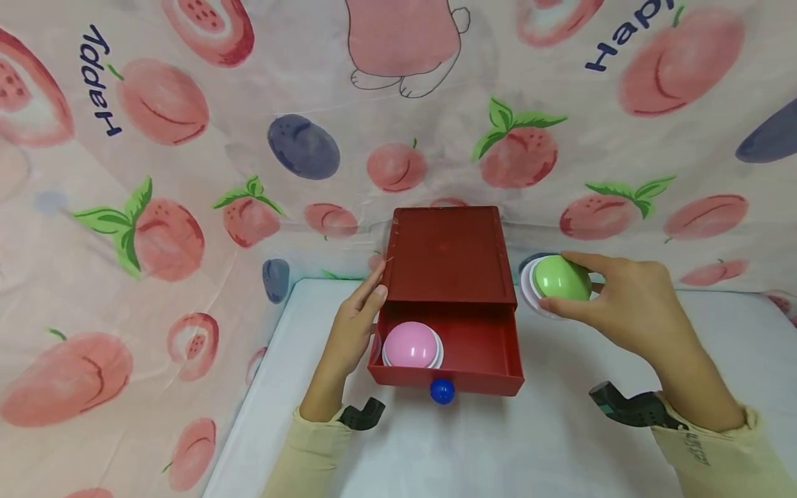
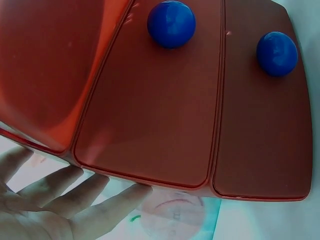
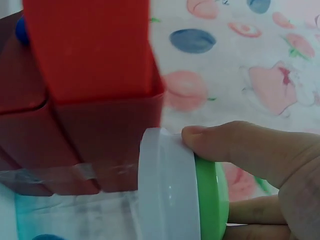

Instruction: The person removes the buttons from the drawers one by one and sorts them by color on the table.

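A dark red drawer unit (image 1: 445, 254) stands on the table with its top drawer (image 1: 482, 342) pulled out. Inside that drawer, at the left, sits a pink domed container (image 1: 411, 344) with a white rim. My left hand (image 1: 355, 321) rests against the unit's left side, its fingers fairly straight; in the left wrist view the fingers (image 2: 100, 200) lie along the edge. To the right of the unit, my right hand (image 1: 623, 304) grips a green-topped round container (image 1: 562, 278) with a white base (image 3: 170, 185), tilted so the base faces the unit.
Blue ball knobs mark the drawers, one on the open drawer (image 1: 442, 391) and others on the closed fronts (image 2: 171, 24). Behind the unit hangs a fruit-patterned cloth (image 1: 299, 83). A white table surface (image 1: 473, 443) lies underneath. Clear tape (image 3: 85, 171) runs along the unit's side.
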A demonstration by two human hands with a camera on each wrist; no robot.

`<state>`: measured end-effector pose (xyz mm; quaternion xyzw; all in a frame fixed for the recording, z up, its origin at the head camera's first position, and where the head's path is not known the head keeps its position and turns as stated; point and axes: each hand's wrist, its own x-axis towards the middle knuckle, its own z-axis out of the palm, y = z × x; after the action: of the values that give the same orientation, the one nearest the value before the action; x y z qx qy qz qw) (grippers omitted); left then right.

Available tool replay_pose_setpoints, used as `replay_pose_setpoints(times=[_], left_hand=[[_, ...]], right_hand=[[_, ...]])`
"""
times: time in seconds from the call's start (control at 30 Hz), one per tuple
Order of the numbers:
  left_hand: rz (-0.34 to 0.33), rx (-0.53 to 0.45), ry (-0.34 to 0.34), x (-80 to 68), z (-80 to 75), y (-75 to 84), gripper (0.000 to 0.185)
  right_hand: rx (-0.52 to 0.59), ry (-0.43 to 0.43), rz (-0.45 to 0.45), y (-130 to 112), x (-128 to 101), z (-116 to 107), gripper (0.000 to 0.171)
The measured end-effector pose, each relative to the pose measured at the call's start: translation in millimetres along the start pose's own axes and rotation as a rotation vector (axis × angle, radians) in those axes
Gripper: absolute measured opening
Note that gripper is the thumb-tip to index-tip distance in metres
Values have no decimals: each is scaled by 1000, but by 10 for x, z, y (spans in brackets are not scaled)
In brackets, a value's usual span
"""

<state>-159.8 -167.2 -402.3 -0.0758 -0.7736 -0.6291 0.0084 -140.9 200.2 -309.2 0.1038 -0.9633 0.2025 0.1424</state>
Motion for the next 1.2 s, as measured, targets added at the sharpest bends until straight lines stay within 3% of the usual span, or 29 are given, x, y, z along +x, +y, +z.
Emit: replay_pose_setpoints(times=[0.37, 0.6, 1.2], left_hand=[[18, -10, -12, -23, 6, 1, 57], [27, -19, -14, -28, 12, 30, 55], [20, 3, -3, -8, -1, -14, 56]], right_hand=[[31, -50, 56, 307, 92, 305, 77], [42, -139, 124, 549, 163, 636, 82], [89, -225, 130, 875, 164, 1315, 78]])
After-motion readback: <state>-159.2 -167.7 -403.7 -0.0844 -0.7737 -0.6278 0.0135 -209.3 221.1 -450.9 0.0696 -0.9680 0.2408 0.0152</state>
